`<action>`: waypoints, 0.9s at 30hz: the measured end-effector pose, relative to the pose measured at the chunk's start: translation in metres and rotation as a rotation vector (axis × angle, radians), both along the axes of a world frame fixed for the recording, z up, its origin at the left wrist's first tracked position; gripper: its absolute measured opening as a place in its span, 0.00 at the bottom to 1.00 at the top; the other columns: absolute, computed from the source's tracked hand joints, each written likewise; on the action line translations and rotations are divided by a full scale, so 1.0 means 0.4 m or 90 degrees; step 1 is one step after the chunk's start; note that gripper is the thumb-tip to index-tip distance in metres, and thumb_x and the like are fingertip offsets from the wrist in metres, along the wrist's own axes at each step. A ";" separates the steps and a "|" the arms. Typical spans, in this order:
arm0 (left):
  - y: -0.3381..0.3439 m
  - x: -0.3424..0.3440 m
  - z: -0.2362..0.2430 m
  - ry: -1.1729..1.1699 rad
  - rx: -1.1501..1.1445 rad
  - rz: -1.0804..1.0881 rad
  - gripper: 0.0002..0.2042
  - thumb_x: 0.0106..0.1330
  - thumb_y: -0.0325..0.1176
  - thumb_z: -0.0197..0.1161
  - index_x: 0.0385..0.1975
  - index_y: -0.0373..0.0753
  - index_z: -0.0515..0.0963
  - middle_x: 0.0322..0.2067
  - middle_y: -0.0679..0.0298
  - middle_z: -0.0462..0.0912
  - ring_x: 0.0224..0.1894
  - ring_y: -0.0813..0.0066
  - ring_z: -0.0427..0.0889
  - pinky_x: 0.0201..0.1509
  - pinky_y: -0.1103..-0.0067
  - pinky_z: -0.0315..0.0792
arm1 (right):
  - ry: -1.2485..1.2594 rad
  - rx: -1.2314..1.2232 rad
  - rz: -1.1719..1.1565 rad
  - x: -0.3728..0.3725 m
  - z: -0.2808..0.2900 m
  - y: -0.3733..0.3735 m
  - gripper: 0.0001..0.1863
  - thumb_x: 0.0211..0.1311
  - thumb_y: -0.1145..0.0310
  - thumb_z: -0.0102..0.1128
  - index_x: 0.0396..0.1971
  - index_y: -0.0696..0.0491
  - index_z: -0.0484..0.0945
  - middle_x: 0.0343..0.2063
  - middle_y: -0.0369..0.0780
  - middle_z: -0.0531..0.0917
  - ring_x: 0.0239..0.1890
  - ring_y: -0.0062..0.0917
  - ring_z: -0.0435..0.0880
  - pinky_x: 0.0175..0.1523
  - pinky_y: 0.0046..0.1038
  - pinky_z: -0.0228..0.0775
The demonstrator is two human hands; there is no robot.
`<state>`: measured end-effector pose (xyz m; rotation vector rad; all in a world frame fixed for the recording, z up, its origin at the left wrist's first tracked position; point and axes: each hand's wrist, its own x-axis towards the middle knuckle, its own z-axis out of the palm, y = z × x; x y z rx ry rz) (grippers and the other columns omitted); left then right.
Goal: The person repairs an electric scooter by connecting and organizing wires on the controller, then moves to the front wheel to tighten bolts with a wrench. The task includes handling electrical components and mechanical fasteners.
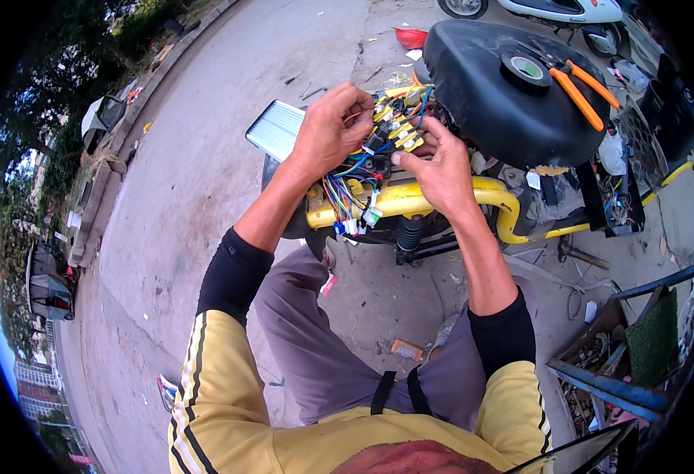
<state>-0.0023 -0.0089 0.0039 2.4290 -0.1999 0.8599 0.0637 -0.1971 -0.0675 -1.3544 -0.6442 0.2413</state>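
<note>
In the head view my left hand (331,130) has its fingers curled at the wiring, pinching what looks like a thin wire. My right hand (442,166) grips the side of a yellow-and-black connector bundle (398,126), with the thumb beside a black part below it. Colored wires with white plugs (351,201) hang over the yellow frame tube (386,202). A finned silver box (274,126) sits left of my left hand. The black tank-shaped body (497,110) carries a tape roll (525,73) and orange-handled pliers (576,95), to the right of the bundle.
A metal cart (616,387) with assorted parts stands at lower right. A hammer (580,257), straps and scraps lie on the ground. A white scooter (560,12) stands at the back, a red bowl (410,39) near it. A curb, trees and parked vehicles line the left.
</note>
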 end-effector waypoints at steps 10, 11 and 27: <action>-0.004 -0.004 0.003 0.034 -0.018 0.007 0.04 0.66 0.20 0.65 0.38 0.33 0.79 0.28 0.67 0.75 0.30 0.84 0.73 0.33 0.81 0.69 | 0.016 0.026 0.018 0.001 -0.008 0.000 0.24 0.54 0.80 0.74 0.53 0.60 0.79 0.41 0.40 0.92 0.39 0.20 0.90 0.49 0.25 0.78; -0.004 -0.003 0.001 0.035 -0.021 0.005 0.04 0.66 0.20 0.65 0.38 0.33 0.79 0.29 0.67 0.75 0.30 0.83 0.73 0.34 0.81 0.70 | 0.017 0.023 0.017 0.003 -0.010 0.001 0.24 0.54 0.80 0.74 0.53 0.60 0.79 0.41 0.40 0.92 0.39 0.20 0.90 0.49 0.25 0.78; 0.035 0.012 -0.017 0.183 -0.228 -0.077 0.05 0.73 0.20 0.60 0.45 0.32 0.77 0.40 0.66 0.86 0.44 0.85 0.80 0.50 0.82 0.77 | 0.021 0.021 0.027 0.000 0.003 -0.001 0.25 0.53 0.81 0.73 0.54 0.60 0.79 0.42 0.41 0.92 0.39 0.20 0.89 0.49 0.26 0.79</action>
